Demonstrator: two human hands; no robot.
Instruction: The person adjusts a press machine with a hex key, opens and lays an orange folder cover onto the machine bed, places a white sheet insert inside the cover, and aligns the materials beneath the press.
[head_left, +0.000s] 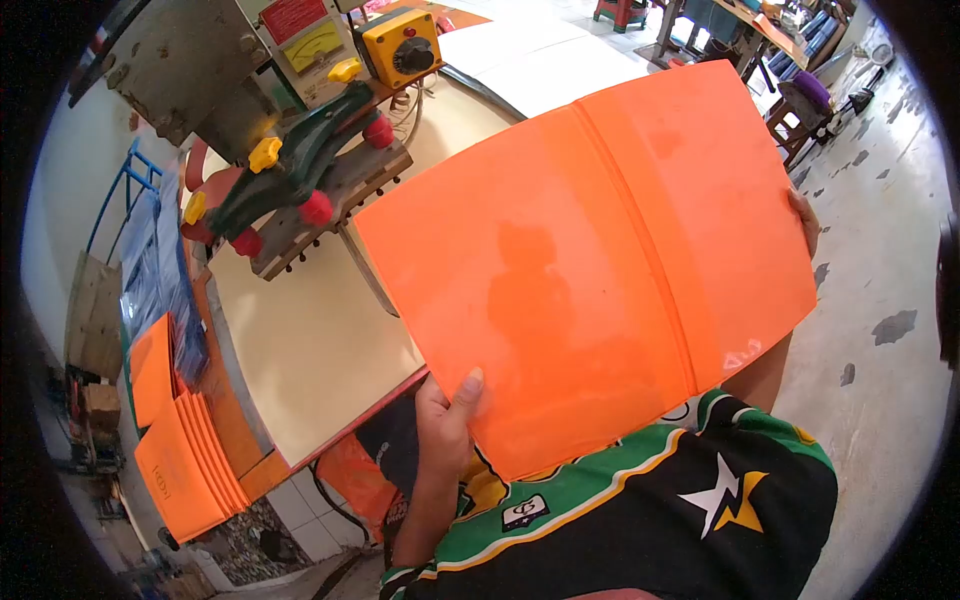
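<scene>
An orange plastic folder cover (520,270), spread flat with a creased spine strip (645,240), is held up and tilted in front of me. My left hand (447,420) grips its lower left edge, thumb on top and fingers hidden beneath. At the far right edge, my right hand (804,222) holds the cover, with most of its fingers behind the sheet. Just left of the cover stands a press machine, its dark green clamp frame (310,150) fitted with red and yellow knobs above a metal bar (330,215). Under the bar lies a cream-coloured work board (310,340).
Several folded orange folders (190,465) are stacked at the left table edge, near blue plastic sheets (160,270). A yellow control box (400,48) sits on the machine. White sheets (540,60) lie behind the cover. A stool (800,115) stands at the right.
</scene>
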